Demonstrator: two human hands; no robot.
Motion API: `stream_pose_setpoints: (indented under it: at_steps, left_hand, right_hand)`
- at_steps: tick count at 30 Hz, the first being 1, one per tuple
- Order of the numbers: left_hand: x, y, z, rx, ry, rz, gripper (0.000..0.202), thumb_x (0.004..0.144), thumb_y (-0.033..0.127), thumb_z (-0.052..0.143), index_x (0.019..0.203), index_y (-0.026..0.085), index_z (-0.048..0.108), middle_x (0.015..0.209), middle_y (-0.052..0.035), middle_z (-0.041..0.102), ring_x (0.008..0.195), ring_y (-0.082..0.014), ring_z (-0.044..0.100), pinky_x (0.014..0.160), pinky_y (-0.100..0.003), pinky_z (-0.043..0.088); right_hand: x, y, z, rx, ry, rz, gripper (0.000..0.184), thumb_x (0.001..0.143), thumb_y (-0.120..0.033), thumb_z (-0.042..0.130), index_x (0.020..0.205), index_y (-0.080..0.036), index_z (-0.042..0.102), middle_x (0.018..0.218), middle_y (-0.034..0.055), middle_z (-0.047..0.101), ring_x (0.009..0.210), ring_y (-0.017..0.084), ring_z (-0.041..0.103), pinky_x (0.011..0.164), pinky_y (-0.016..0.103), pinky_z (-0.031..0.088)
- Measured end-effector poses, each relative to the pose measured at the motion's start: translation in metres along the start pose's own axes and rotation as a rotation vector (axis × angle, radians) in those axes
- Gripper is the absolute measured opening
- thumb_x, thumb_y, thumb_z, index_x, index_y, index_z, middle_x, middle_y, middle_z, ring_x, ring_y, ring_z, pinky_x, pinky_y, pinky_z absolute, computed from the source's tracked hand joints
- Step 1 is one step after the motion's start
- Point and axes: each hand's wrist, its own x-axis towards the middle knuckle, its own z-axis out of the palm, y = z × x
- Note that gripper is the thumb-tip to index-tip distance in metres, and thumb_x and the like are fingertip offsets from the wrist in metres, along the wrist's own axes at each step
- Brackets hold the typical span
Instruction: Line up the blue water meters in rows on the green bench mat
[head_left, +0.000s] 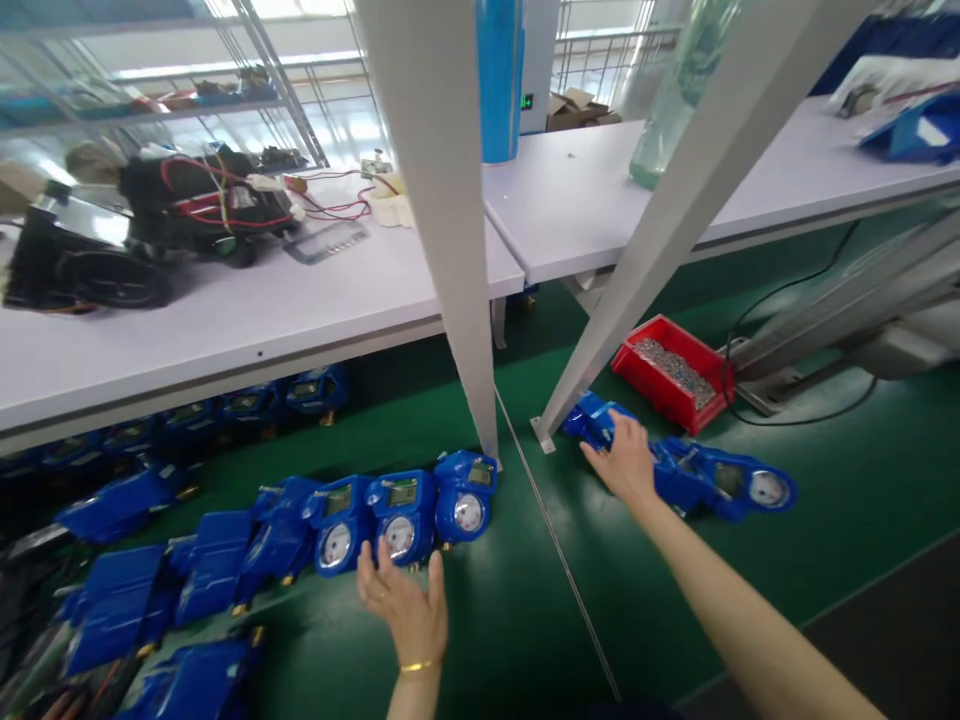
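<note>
Blue plastic water meters with round dials point(405, 510) stand side by side in a row on the green floor, faces up so each dial can be read. The left hand point(405, 605) hovers spread and empty at the row's near edge. The right hand point(626, 462) reaches right, fingers closing over another blue meter point(600, 420) beside the white rack leg point(637, 250), near a red plastic bin of small metal parts point(671, 372).

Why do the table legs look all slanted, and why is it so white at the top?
Head view: the wide lens leans the white table legs and bends edges; window glare washes out the top; the blue meters by the left hand look sharp, the far left ones blur.
</note>
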Motion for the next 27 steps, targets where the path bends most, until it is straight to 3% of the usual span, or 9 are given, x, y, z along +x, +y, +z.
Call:
stream_pose_setpoints:
  at_steps: [2,5,8,10,16,19,22,24,27]
  left_hand:
    - [-0.013,0.038,-0.003,-0.114,-0.093,0.156,0.056,0.091,0.036,0.044,0.142,0.016,0.031,0.148,-0.0192,0.033,0.141,-0.0317,0.028,0.114,-0.056,0.03]
    - [-0.022,0.108,0.007,-0.257,-0.317,0.409,0.047,0.091,0.024,0.043,0.137,0.02,0.038,0.144,-0.0139,0.04,0.138,-0.0249,0.035,0.112,-0.046,0.038]
    - [-0.016,0.166,0.027,-0.267,-0.544,0.574,0.057,0.086,0.023,0.049,0.141,0.017,0.034,0.148,-0.0135,0.038,0.14,-0.0242,0.033,0.115,-0.044,0.036]
    - [-0.006,0.191,0.041,-0.197,-0.667,0.595,0.073,0.08,0.025,0.06,0.145,0.013,0.029,0.152,-0.0151,0.033,0.144,-0.0271,0.027,0.119,-0.045,0.031]
    - [0.018,0.228,0.085,0.013,-0.852,0.68,0.117,0.056,0.033,0.082,0.149,0.008,0.015,0.159,-0.0193,0.016,0.149,-0.0326,0.01,0.122,-0.049,0.018]
    - [0.028,0.254,0.104,0.024,-0.861,0.908,0.116,0.056,0.023,0.08,0.15,0.015,0.013,0.161,-0.0137,0.011,0.15,-0.0294,0.004,0.122,-0.053,0.004]
    - [0.034,0.278,0.116,0.133,-0.997,1.061,0.105,0.051,0.018,0.08,0.144,0.014,0.031,0.159,-0.0158,0.019,0.149,-0.0311,0.004,0.119,-0.056,-0.008]
    - [0.032,0.282,0.118,0.288,-1.192,0.965,0.109,0.044,0.021,0.083,0.141,0.008,0.035,0.151,-0.0239,0.034,0.145,-0.0386,0.02,0.119,-0.059,0.001]
    - [0.021,0.266,0.111,0.285,-1.351,0.723,0.118,0.041,0.031,0.086,0.141,0.005,0.031,0.133,-0.0268,0.054,0.123,-0.0419,0.05,0.106,-0.055,0.038]
  right_hand:
    - [0.046,0.023,-0.007,-0.163,-0.189,0.109,0.081,0.073,-0.051,0.067,0.137,-0.009,0.04,0.129,0.0233,0.047,0.123,0.042,0.041,0.096,0.055,0.041]
    - [0.08,0.038,-0.003,-0.231,-0.449,0.12,0.075,0.071,-0.043,0.067,0.136,-0.012,0.044,0.123,0.0214,0.051,0.111,0.039,0.052,0.086,0.048,0.046]
    - [0.071,0.046,-0.004,-0.195,-0.48,0.013,0.071,0.072,-0.036,0.063,0.137,-0.016,0.045,0.121,0.0182,0.052,0.108,0.035,0.054,0.083,0.043,0.047]
    - [0.055,0.054,-0.012,-0.165,-0.493,-0.058,0.072,0.072,-0.036,0.062,0.139,-0.017,0.043,0.121,0.016,0.053,0.106,0.033,0.055,0.083,0.041,0.046]
    - [0.013,0.068,-0.03,-0.075,-0.418,-0.139,0.069,0.073,-0.03,0.056,0.138,-0.014,0.038,0.13,0.0157,0.05,0.112,0.03,0.051,0.091,0.04,0.045]
    - [-0.017,0.062,-0.024,-0.085,-0.337,-0.191,0.066,0.071,-0.023,0.057,0.134,-0.011,0.044,0.135,0.0192,0.046,0.119,0.034,0.047,0.097,0.045,0.044]
    - [-0.051,0.066,-0.028,-0.078,-0.369,-0.4,0.059,0.07,-0.011,0.053,0.129,-0.013,0.051,0.141,0.0188,0.043,0.13,0.034,0.038,0.106,0.05,0.037]
    - [-0.063,0.081,-0.044,0.015,-0.45,-0.541,0.062,0.072,-0.01,0.053,0.134,-0.016,0.047,0.144,0.0154,0.042,0.135,0.029,0.034,0.111,0.048,0.033]
    - [-0.055,0.118,-0.075,0.093,-0.566,-0.609,0.089,0.068,-0.026,0.068,0.147,-0.017,0.028,0.151,0.0133,0.032,0.141,0.028,0.026,0.117,0.05,0.026]
